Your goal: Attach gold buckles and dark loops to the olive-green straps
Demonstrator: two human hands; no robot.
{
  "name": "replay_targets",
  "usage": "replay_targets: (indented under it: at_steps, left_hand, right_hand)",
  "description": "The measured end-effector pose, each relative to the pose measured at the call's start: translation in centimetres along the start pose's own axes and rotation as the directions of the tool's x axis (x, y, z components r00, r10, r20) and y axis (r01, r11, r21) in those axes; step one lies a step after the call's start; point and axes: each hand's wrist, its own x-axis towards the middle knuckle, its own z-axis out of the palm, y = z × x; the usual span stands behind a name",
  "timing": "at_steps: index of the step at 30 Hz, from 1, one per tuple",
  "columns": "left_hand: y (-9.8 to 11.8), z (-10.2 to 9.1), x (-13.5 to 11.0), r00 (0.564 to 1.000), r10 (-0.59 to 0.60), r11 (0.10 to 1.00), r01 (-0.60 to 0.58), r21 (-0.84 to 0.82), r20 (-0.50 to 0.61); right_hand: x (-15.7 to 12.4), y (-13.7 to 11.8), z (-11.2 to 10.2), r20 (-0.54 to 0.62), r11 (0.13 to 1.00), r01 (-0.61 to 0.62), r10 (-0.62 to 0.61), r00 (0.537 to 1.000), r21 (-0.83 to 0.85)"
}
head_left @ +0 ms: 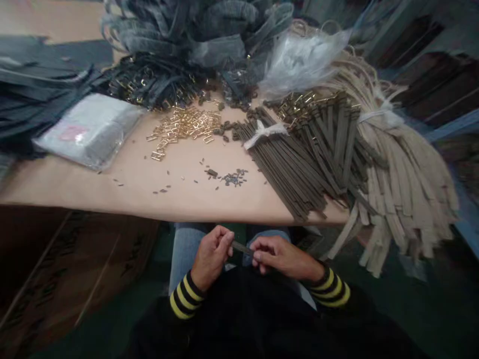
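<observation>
Seated person's left hand [211, 257] and right hand [280, 257], fingers curled, pinch opposite ends of dark strap strip [242, 248] above denim lap [185, 247]. Strip's long axis runs crosswise, left to right, just near of table edge [149, 213]; brass buckles [183, 124] lie far.

A dark strap strip [242, 248] is held between the left hand [211, 257] and right hand [280, 257]. Brass buckles [183, 127] and tied strap bundles [292, 159] are laid out on the bench [179, 192].

A pale wooden table [149, 199] stands in a rather dim room, above a dark green floor [93, 336]. Brown cardboard [63, 259] is at the lower left, and a blue metal frame [454, 127] is at the right.
</observation>
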Motion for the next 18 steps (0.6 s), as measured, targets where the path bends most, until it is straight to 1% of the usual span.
replay_targets:
  at_steps: [3,6,8,10,13,15,16,17,18]
  left_hand:
    - [0.1,0.8,0.1,1.0,0.018,1.0,-0.018,-0.021,0.003]
    - [0.0,1.2,0.2,1.0,-0.017,0.99,0.021,-0.14,0.026]
    - [-0.2,1.3,0.2,0.996,-0.065,0.961,0.079,-0.263,0.06]
    - [-0.3,1.5,0.1,0.99,-0.099,0.915,0.129,-0.383,0.096]
    - [-0.5,1.9,0.0,0.985,-0.112,0.86,0.162,-0.483,0.132]
    - [-0.6,1.9,0.0,0.984,-0.114,0.86,0.166,-0.482,0.136]
    - [-0.7,1.9,0.0,0.985,-0.115,0.875,0.162,-0.456,0.129]
    - [-0.7,1.8,0.0,0.988,-0.108,0.903,0.143,-0.406,0.108]
    - [-0.7,1.8,0.0,0.994,-0.081,0.942,0.099,-0.322,0.068]
  right_hand:
    - [0.7,0.0,0.9,-0.053,0.995,0.045,-0.04,0.998,0.086]
    - [0.9,0.1,1.4,-0.061,0.978,0.053,-0.041,0.997,0.202]
    - [0.9,0.1,1.5,-0.049,0.965,0.06,-0.049,0.998,0.255]
    - [0.8,0.0,1.4,-0.041,0.958,0.086,-0.078,0.996,0.273]
    - [0.7,0.0,1.4,-0.037,0.946,0.127,-0.122,0.992,0.298]
    - [0.7,0.1,1.5,-0.029,0.935,0.137,-0.135,0.99,0.326]
    - [0.8,0.3,1.6,-0.022,0.931,0.133,-0.134,0.991,0.341]
    - [0.8,0.4,1.6,-0.021,0.927,0.126,-0.127,0.992,0.354]
    - [0.9,0.6,1.7,-0.03,0.923,0.117,-0.114,0.993,0.367]
